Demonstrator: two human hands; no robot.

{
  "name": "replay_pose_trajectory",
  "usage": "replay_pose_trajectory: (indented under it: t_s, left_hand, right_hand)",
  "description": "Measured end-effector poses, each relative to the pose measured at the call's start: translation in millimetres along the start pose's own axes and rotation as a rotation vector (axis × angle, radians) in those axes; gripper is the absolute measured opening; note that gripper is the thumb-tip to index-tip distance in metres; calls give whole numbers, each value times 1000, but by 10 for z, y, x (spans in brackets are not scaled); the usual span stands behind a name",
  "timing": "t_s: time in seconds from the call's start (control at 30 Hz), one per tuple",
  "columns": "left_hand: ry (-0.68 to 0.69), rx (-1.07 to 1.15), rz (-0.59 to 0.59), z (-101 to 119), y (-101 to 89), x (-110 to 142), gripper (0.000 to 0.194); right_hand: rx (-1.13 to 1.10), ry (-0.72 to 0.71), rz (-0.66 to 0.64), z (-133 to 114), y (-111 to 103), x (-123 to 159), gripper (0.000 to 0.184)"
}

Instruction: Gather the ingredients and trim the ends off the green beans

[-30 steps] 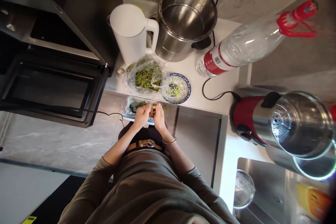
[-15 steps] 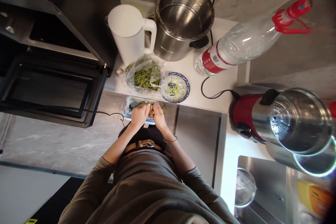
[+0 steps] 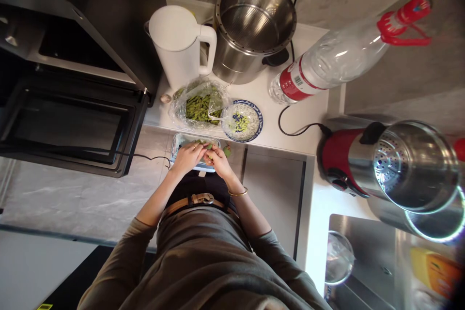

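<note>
My left hand (image 3: pixel 189 157) and my right hand (image 3: pixel 218 161) meet in front of my belt, fingers pinched together. A bit of green edamame pod (image 3: pixel 209 146) shows between the fingertips, partly hidden by them. Beneath the hands is a lined bin (image 3: pixel 176 147) with green scraps inside, mostly covered by my left hand. On the counter edge just beyond, a clear plastic bag (image 3: pixel 178 109) holds many edamame pods (image 3: pixel 199 110). Right of the bag, a blue-rimmed plate (image 3: pixel 258 126) carries shelled green beans (image 3: pixel 240 123).
Behind the bag stand a white pitcher (image 3: pixel 174 48) and a steel pot (image 3: pixel 236 65). A large plastic bottle (image 3: pixel 327 70) and a red-based steel appliance (image 3: pixel 339 160) are to the right, above a sink (image 3: pixel 370 256). An open oven door (image 3: pixel 69 126) juts out at left.
My fingers have shifted on the pod; the left hand has turned and moved slightly left, and the right hand's fingers have curled in. Things on the counter have stayed put.
</note>
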State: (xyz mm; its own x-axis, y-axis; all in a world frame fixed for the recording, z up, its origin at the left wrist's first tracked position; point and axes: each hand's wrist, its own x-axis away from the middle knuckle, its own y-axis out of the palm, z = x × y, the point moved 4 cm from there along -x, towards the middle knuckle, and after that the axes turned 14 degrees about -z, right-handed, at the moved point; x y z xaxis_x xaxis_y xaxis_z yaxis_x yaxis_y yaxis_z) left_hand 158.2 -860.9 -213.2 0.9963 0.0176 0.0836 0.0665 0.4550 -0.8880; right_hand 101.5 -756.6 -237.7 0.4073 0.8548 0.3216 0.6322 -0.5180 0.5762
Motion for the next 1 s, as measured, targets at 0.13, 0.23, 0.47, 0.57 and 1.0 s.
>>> replay_pose_trajectory:
  t_s: [0.13,0.23,0.47,0.57,1.0]
  left_hand:
    - [57,-12,-20,-65,-19,78,27]
    - [58,-2,-20,-87,-15,121,27]
    - [-16,38,-26,-139,10,169,33]
    - [-18,61,-31,-125,11,187,32]
    - [-106,864,59,-33,30,141,40]
  right_hand:
    - [18,52,-4,39,44,-17,20]
    - [-6,90,-30,12,72,0,16]
    - [-49,144,-53,-20,30,27,21]
    - [-12,36,61,-20,-31,12,35]
    - [-15,-44,114,-61,28,24,35]
